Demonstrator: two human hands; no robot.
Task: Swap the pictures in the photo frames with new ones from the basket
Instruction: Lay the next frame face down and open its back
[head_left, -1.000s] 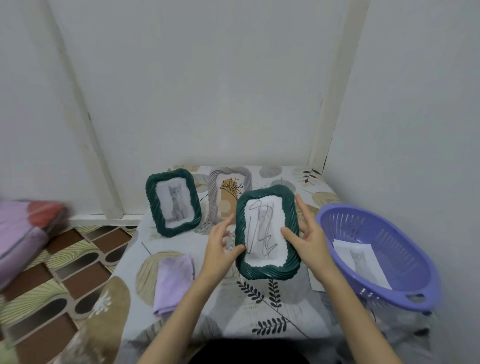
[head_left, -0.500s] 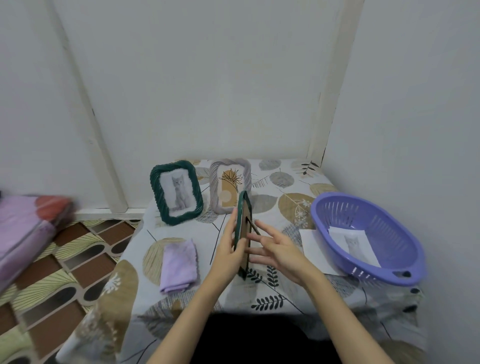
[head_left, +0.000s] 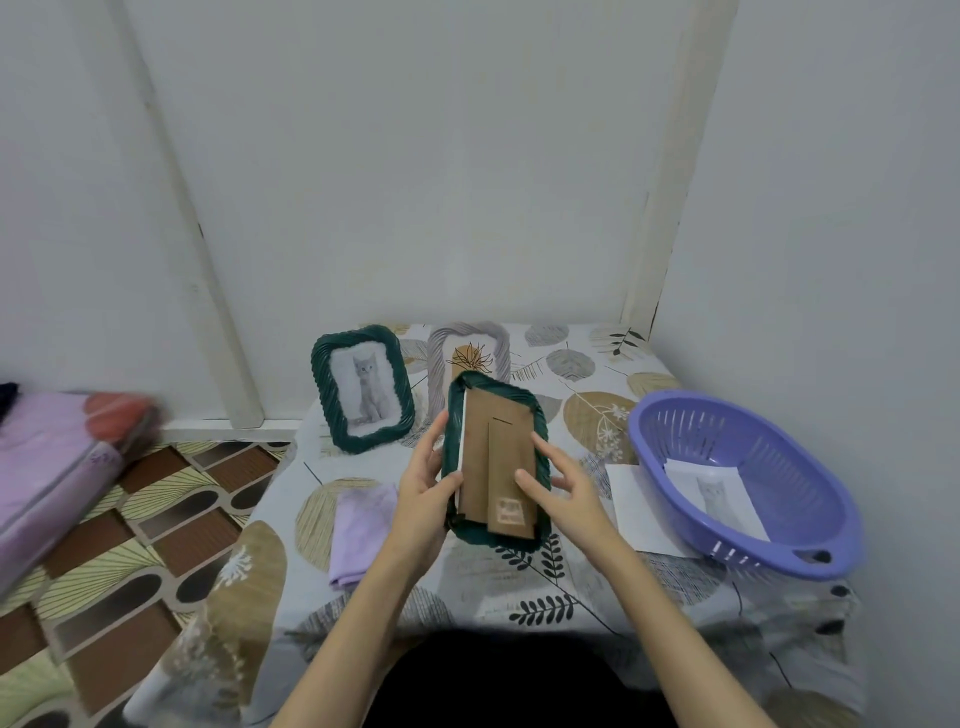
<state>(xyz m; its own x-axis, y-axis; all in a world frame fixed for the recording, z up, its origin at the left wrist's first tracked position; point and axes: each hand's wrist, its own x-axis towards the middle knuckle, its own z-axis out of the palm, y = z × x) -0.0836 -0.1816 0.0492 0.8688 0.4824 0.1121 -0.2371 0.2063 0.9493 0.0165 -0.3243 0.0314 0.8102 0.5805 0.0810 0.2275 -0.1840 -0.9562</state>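
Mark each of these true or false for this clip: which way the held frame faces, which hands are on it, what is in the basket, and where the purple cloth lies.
1. The held green frame shows its brown cardboard back to the camera. True.
2. Only the right hand touches that frame. False: the left hand grips its left edge as well.
3. The purple basket holds a cat picture. True.
4. The standing green frame is empty. False: it holds a cat photo.
5. The purple cloth lies inside the basket. False: it lies on the table, left of the hands.
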